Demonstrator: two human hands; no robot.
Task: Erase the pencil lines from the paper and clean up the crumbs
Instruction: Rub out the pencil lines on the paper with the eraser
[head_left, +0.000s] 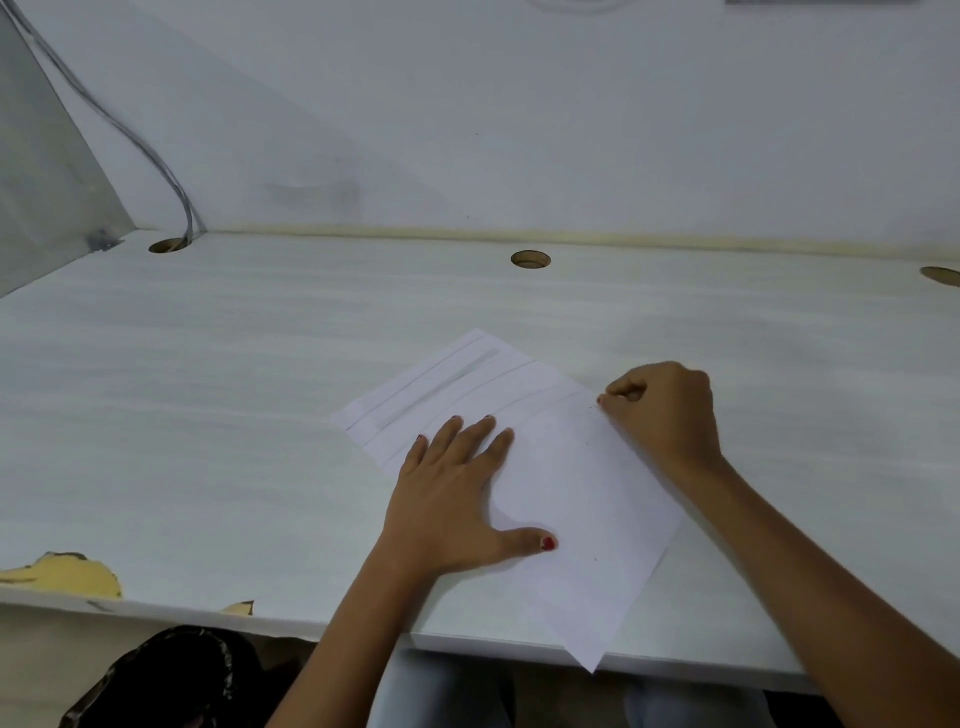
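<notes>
Left hand (457, 499) flat, fingers spread, pressing paper (587, 493) onto desk (208, 415); right hand (665, 410) curled tight at paper's two o'clock edge, contents impossible to tell.

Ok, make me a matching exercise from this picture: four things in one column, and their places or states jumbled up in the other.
Things:
1. left hand
2. right hand
3. paper
4. cable

States:
A. near corner juts past the front edge of the desk
B. runs into a hole at the desk's far left
C. fingers curled at the paper's right edge
D. lies flat on the paper, fingers spread

Pairs: 1-D, 2-C, 3-A, 4-B.
</notes>
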